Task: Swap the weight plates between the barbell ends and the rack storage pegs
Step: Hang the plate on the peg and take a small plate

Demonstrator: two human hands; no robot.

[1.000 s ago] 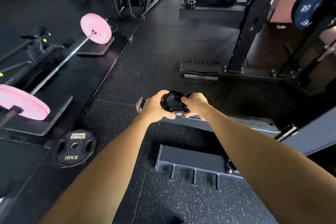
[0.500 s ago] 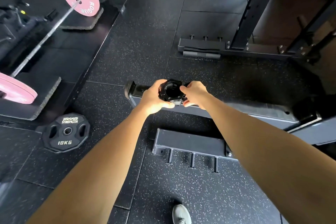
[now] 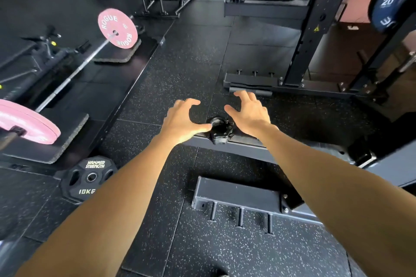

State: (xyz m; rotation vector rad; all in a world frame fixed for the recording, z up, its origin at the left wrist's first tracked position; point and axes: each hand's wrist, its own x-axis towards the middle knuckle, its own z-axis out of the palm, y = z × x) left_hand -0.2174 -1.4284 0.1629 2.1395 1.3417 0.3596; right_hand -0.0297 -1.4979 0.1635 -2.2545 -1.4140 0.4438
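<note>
both hands hold nothing: the left hand (image 3: 183,120) and the right hand (image 3: 251,112) hang with fingers spread and lightly bent on either side of a black barbell collar (image 3: 219,129), which sits on the grey rack base beam (image 3: 245,145). whether the left thumb tip touches the collar, i cannot tell; the right hand is just beside it, apart.

far left, a pink plate (image 3: 24,122) sits on the near barbell end, resting on a dark pad whose edge runs close to a black 10kg plate (image 3: 89,177) lying flat on the floor (image 3: 191,56). the barbell shaft (image 3: 74,74) runs up and away to a second pink plate (image 3: 117,28) on its own pad. between that platform's edge and the rack foot lies a wide strip of speckled floor.

under the forearms, a low grey bar with three short pegs (image 3: 239,217) lies near the beam. to the right stands a black rack upright (image 3: 311,27), and at the far right edge a blue 20 plate (image 3: 389,4) hangs on the rack. both arms reach forward, nearly straight, palms down.
</note>
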